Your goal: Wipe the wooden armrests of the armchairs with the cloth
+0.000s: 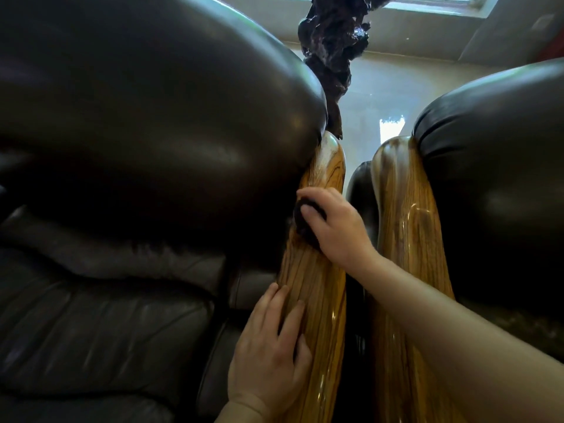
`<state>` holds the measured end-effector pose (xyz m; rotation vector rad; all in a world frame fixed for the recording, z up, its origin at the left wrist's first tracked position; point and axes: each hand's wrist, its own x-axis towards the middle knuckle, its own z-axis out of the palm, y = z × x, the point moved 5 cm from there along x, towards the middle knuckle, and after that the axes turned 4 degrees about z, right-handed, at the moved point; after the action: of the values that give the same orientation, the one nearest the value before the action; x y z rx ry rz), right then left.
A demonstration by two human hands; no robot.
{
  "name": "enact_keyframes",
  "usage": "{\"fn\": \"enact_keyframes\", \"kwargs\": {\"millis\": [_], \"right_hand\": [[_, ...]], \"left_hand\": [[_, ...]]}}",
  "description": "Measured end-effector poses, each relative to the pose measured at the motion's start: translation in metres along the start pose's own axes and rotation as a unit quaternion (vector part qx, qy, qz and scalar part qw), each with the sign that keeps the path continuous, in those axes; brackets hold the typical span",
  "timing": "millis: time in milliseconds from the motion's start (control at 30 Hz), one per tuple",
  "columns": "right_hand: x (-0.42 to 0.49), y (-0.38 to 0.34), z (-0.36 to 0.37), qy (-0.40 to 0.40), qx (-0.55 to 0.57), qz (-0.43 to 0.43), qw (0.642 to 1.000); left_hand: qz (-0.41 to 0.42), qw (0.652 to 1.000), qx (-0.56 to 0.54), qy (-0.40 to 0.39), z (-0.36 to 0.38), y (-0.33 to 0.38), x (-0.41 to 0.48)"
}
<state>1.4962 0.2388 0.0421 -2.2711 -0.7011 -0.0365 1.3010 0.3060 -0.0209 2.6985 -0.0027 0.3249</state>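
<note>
Two glossy wooden armrests run side by side between two dark leather armchairs. My right hand point(332, 225) presses a small dark cloth point(305, 224) against the inner side of the left armrest point(320, 282), near its far end. My left hand point(271, 346) lies flat on the near part of the same armrest, fingers spread, holding nothing. The right armrest point(403, 215) is untouched, and my right forearm crosses over its near part.
The left armchair's padded back point(152, 117) and seat cushion point(91, 331) fill the left side. The right armchair's back point(494, 154) bulges at the right. A dark gnarled wood sculpture point(332, 44) stands behind the gap, on a pale shiny floor point(384, 96).
</note>
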Motion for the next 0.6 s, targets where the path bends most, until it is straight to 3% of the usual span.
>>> {"fn": "enact_keyframes", "kwargs": {"millis": [67, 167, 233, 333, 467, 533, 600], "right_hand": [[0.010, 0.008, -0.001, 0.004, -0.008, 0.051, 0.999], [0.012, 0.007, 0.001, 0.024, -0.186, 0.007, 0.982], [0.009, 0.004, 0.003, 0.037, -0.195, -0.008, 0.980], [-0.020, -0.006, 0.021, -0.031, -0.171, -0.035, 0.984], [-0.054, 0.000, 0.022, -0.122, -0.190, -0.166, 0.960], [-0.026, 0.016, 0.013, -0.098, -0.208, -0.123, 0.965], [0.013, 0.031, 0.011, -0.058, -0.228, -0.019, 0.972]], "left_hand": [[-0.002, 1.000, -0.003, 0.000, -0.001, 0.000, 0.000], [0.003, 1.000, 0.003, -0.002, 0.000, 0.000, 0.000], [0.003, 1.000, 0.012, -0.004, 0.000, 0.000, -0.001], [0.001, 1.000, 0.011, -0.004, 0.001, 0.000, -0.001], [0.008, 1.000, 0.018, -0.006, 0.002, 0.000, -0.001], [0.011, 1.000, 0.001, 0.001, 0.002, 0.000, -0.001], [0.010, 1.000, -0.011, 0.010, 0.003, -0.001, -0.002]]}}
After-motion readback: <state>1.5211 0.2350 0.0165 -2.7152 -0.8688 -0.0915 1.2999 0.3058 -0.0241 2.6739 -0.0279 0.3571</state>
